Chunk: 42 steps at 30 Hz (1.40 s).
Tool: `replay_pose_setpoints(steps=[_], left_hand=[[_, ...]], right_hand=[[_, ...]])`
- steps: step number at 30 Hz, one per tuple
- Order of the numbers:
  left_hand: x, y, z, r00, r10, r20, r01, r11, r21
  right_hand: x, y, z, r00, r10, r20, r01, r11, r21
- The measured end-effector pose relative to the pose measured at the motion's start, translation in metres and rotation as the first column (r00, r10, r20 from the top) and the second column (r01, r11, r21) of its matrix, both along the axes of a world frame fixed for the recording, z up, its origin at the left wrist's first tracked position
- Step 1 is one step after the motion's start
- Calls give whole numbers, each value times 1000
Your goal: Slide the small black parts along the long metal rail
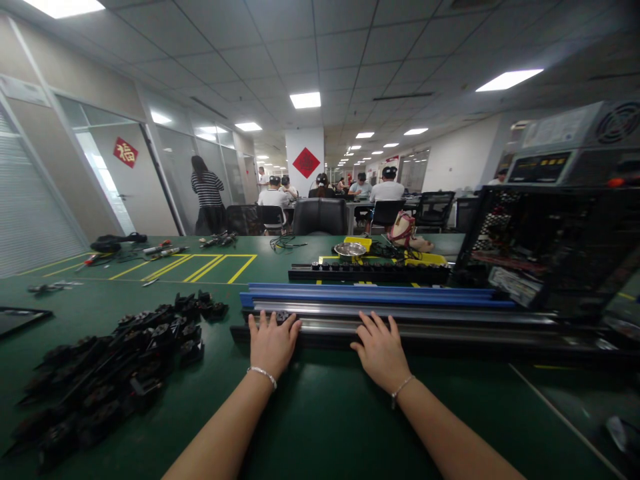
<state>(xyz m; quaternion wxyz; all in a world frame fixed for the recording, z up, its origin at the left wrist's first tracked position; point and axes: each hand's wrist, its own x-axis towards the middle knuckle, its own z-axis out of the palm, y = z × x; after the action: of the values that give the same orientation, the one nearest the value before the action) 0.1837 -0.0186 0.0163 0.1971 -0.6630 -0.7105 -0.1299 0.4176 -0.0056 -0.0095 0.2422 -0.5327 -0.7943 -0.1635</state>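
My left hand (274, 341) lies with fingers spread over the left part of a long black rail (320, 328) with a shiny top. Farther along the same rail rests my right hand (381, 350), its fingers also apart. Neither hand is wrapped round anything. By the left fingertips is a small dark part (283, 316), partly hidden, so I cannot tell its kind. Behind the black rail run a silver-topped rail (400, 312) and a blue rail (370, 293), roughly parallel. Beyond them sits a black strip (370, 272) with a row of small dark parts on it.
A heap of black parts (120, 360) covers the green table (320, 427) at left. An open computer case (545, 247) stands at right. Toward the back are a metal dish (350, 249), a yellow tray (358, 243), cables (287, 243) and tools (165, 249). Several people sit beyond.
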Motion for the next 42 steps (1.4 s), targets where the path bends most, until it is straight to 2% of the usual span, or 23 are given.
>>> replay_pose_setpoints(steps=[6, 27, 42], left_hand=[[-6, 3, -2, 999, -12, 42, 14, 999, -37], [-16, 6, -2, 1000, 21, -12, -21, 1000, -14], [-16, 1, 8, 998, 10, 54, -7, 998, -66]], right_hand=[[0, 0, -1, 1000, 0, 0, 0, 1000, -2], [0, 0, 0, 1000, -8, 8, 8, 1000, -19], [1, -1, 1, 1000, 2, 9, -2, 1000, -1]])
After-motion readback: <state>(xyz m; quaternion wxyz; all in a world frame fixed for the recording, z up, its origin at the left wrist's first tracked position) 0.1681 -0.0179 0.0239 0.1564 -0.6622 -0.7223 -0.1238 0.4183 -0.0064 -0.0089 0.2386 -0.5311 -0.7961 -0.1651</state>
